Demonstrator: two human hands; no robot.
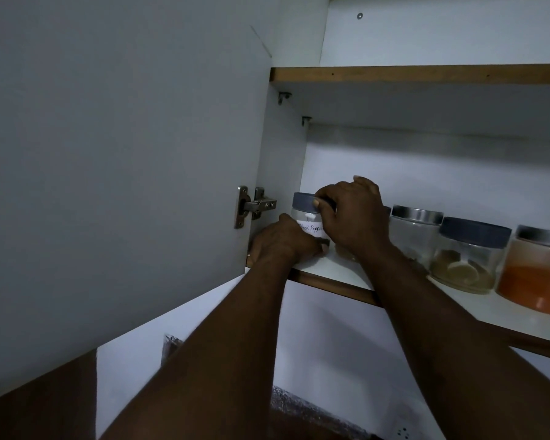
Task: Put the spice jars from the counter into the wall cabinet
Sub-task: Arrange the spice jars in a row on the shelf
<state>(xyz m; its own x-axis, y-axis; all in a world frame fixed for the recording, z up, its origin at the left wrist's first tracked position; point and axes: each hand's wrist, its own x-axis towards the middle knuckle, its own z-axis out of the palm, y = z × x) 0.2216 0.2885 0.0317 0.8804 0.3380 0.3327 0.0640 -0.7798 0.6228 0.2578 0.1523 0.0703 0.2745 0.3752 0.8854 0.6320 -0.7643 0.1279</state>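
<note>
1. Standing upright at the left end of the lower shelf (340,274), the labelled spice jar (307,219) sits close to the cabinet's side wall.
2. Right hand (354,217): fingers curl over the jar's grey lid (302,201), and the thumb presses on its front rim.
3. Left hand (283,242): fingers curl round the jar's lower body, below the label.
4. Count, rightward on the same shelf: three jars in plain view, namely a steel-lidded jar (413,239), a grey-lidded jar (467,258) and an orange-powder jar (537,277). One more is mostly hidden behind the right hand.
5. The open door (124,154) hangs at left on one hinge (251,206).

Left grip (283,241), right grip (353,214) (both curled)
</note>
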